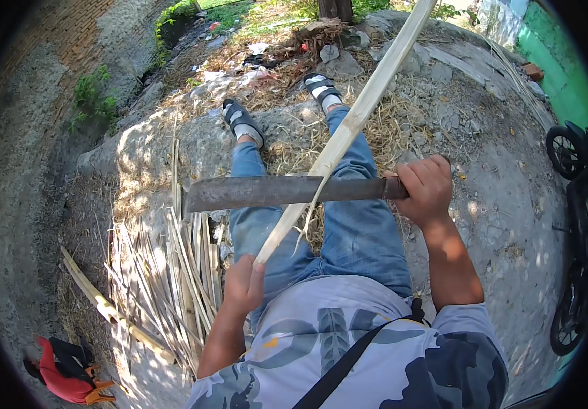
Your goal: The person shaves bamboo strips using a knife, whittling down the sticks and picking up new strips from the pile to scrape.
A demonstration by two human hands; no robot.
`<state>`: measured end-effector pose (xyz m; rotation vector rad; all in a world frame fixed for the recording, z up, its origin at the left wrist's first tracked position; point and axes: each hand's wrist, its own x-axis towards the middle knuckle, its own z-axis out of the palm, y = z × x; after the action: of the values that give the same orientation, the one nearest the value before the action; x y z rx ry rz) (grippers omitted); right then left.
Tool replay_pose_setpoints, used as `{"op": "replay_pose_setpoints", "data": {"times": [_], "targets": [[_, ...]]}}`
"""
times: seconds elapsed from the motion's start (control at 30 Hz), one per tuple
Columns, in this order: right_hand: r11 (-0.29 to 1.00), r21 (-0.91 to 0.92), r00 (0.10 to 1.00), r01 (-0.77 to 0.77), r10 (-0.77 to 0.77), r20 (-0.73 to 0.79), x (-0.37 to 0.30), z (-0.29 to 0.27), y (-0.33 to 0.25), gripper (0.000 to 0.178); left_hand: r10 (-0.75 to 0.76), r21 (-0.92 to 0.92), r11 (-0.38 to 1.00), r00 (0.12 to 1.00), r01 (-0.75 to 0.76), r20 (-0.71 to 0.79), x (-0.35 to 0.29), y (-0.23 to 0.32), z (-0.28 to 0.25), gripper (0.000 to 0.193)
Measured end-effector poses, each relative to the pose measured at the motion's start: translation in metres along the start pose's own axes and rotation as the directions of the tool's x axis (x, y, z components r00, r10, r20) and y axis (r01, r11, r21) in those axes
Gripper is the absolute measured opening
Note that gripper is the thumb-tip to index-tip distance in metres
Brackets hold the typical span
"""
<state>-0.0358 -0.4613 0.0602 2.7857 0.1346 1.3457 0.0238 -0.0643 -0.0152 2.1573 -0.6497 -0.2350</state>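
Note:
My right hand (427,189) is closed round the dark handle of a machete (256,193). Its broad, worn blade lies level across my lap and points left. My left hand (244,283) grips the near end of a long, pale bamboo strip (355,119), which slants up and away to the right past the top edge. The blade crosses over the strip, and a thin curled shaving (313,211) hangs off the strip at that place. Both my legs in blue jeans (359,218) are stretched out beneath.
Many split bamboo strips (154,273) lie at my left, beside a thicker bamboo piece (113,313). Shavings (403,129) litter the ground round my feet. A small black bike (574,238) stands far right by a green wall (553,58). A person in red (62,378) is at lower left.

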Motion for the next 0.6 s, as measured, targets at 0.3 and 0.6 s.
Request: {"op": "replay_pose_setpoints", "data": {"times": [0.3,0.6], "targets": [[0.997,0.057,0.999,-0.044,0.045,-0.010,0.012,-0.014,-0.001,0.017,0.094,-0.040,0.995,0.995,-0.094,-0.018,0.002,0.012,-0.004,0.029],[0.889,0.254,0.805,-0.380,0.182,0.565,0.009,0.003,-0.010,0.030,-0.088,-0.042,0.995,0.995,0.090,0.054,0.011,0.035,-0.008,0.033]]}}
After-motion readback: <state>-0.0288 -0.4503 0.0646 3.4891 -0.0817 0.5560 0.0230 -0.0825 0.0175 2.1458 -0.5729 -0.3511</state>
